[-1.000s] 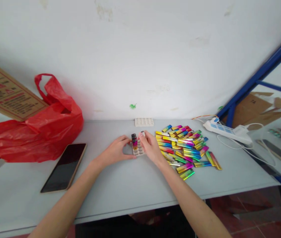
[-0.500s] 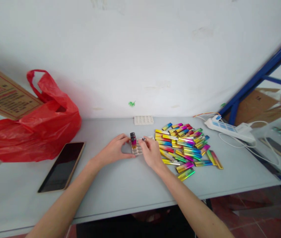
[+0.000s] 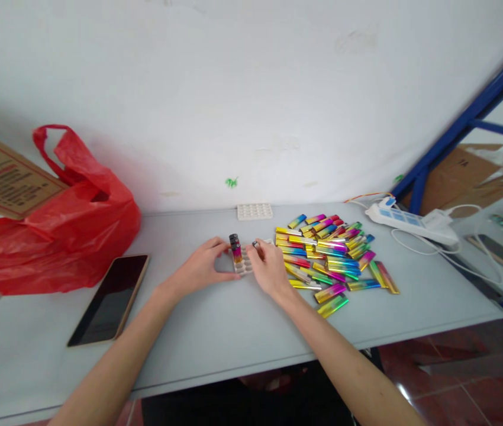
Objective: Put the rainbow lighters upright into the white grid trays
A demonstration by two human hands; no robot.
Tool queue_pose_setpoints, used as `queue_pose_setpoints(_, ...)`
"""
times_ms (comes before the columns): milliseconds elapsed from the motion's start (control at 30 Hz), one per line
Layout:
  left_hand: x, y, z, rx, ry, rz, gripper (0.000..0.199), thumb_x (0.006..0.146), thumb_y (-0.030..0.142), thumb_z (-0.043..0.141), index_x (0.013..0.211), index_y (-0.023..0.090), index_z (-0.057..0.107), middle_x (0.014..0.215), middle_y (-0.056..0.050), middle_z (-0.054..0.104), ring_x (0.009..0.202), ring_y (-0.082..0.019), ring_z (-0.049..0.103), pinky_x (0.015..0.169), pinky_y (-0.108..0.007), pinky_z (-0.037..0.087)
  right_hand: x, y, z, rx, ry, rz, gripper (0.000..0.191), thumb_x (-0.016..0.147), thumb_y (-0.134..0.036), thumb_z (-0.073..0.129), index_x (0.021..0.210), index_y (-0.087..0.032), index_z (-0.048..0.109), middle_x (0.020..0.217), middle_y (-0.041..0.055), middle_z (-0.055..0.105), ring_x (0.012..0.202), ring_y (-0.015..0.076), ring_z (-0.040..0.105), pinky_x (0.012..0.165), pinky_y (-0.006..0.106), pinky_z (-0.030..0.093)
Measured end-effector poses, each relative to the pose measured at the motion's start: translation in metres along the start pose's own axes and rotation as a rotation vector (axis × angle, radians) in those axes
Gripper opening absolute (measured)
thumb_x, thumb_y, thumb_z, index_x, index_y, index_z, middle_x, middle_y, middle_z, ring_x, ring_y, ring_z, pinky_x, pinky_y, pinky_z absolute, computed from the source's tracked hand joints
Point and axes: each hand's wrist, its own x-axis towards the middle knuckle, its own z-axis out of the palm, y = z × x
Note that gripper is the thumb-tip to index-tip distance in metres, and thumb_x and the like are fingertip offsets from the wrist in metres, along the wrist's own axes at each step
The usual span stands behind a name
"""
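Small white plastic tray with round holes (image 3: pixel 246 267), mid-worktop (image 3: pixel 216 331), nearer back edge than front. Shiny purple-and-gold lighters with black tops (image 3: pixel 237 253) stand along its left side. Left hand (image 3: pixel 205 264): fingers holding tray's left edge. Right hand (image 3: pixel 270 267): fingers pinching dark-topped lighter (image 3: pixel 255 243), mostly hidden, over tray. Shiny rainbow lighters (image 3: pixel 331 245) heaped toward worktop's right edge.

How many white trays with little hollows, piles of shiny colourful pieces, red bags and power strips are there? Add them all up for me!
White trays: 2
Pile of shiny pieces: 1
Red bag: 1
Power strip: 1
Total: 5
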Motion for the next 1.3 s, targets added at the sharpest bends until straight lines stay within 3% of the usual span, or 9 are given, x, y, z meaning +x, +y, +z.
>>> queue_pose_setpoints(133,0.000,0.001,-0.001,0.003,-0.002,-0.002,0.053,0.073,0.062,0.083,0.102,0.020,0.068,0.105,-0.007,0.065,0.092,-0.026,0.065,0.088,-0.039,0.056,0.000,0.001,0.000,-0.014,-0.020,-0.002,0.038,0.100,-0.046,0.050,0.070,-0.025,0.043,0.057,-0.0046,0.049,0.057,0.0156,0.046,0.060,0.030,0.028)
queue_pose_setpoints(300,0.000,0.001,0.000,-0.002,-0.008,-0.007,0.052,0.074,0.061,0.082,0.104,0.021,0.068,0.107,-0.008,0.065,0.095,-0.027,0.064,0.088,-0.039,0.055,0.001,0.004,-0.005,-0.052,-0.062,-0.105,0.025,0.105,-0.046,0.048,0.096,-0.024,0.053,0.081,0.0002,0.063,0.074,0.0195,0.059,0.069,0.030,0.038)
queue_pose_setpoints(467,0.000,0.000,0.001,-0.007,-0.002,-0.008,0.053,0.072,0.061,0.084,0.103,0.020,0.068,0.105,-0.007,0.065,0.094,-0.027,0.064,0.088,-0.039,0.055,0.003,0.008,-0.012,-0.198,-0.066,-0.288,0.027,0.105,-0.042,0.052,0.088,-0.022,0.058,0.093,0.0059,0.060,0.089,0.0215,0.058,0.082,0.032,0.043)
queue_pose_setpoints(700,0.000,0.001,0.000,-0.027,0.000,-0.002,0.056,0.073,0.062,0.084,0.107,0.020,0.069,0.107,-0.008,0.064,0.098,-0.028,0.064,0.088,-0.039,0.054,0.005,0.009,-0.021,-0.204,-0.137,-0.205,0.037,0.104,-0.049,0.055,0.079,-0.022,0.057,0.073,0.0008,0.063,0.069,0.0183,0.058,0.067,0.030,0.039)
queue_pose_setpoints(900,0.000,0.001,0.001,-0.029,-0.007,0.006,0.058,0.073,0.065,0.082,0.107,0.020,0.070,0.107,-0.008,0.065,0.099,-0.028,0.063,0.090,-0.040,0.053,0.005,0.009,-0.025,-0.175,-0.321,-0.287,0.031,0.104,-0.048,0.056,0.091,-0.021,0.065,0.085,0.0034,0.073,0.078,0.0197,0.066,0.072,0.029,0.043)
queue_pose_setpoints(1133,0.000,0.000,0.002,-0.031,-0.014,0.016,0.055,0.075,0.065,0.080,0.106,0.022,0.068,0.107,-0.008,0.064,0.099,-0.028,0.064,0.089,-0.040,0.053,0.005,0.003,-0.025,-0.382,-0.346,-0.371,0.026,0.106,-0.043,0.055,0.101,-0.021,0.067,0.093,0.0076,0.074,0.087,0.0231,0.067,0.080,0.032,0.042)
queue_pose_setpoints(1300,0.000,0.000,0.001,-0.022,0.008,0.020,0.052,0.074,0.063,0.082,0.102,0.021,0.068,0.104,-0.007,0.065,0.095,-0.027,0.064,0.086,-0.038,0.054,0.007,0.004,-0.032,-0.288,-0.453,-0.389,0.025,0.107,-0.041,0.053,0.111,-0.022,0.068,0.103,0.0070,0.075,0.092,0.0214,0.068,0.080,0.030,0.043)
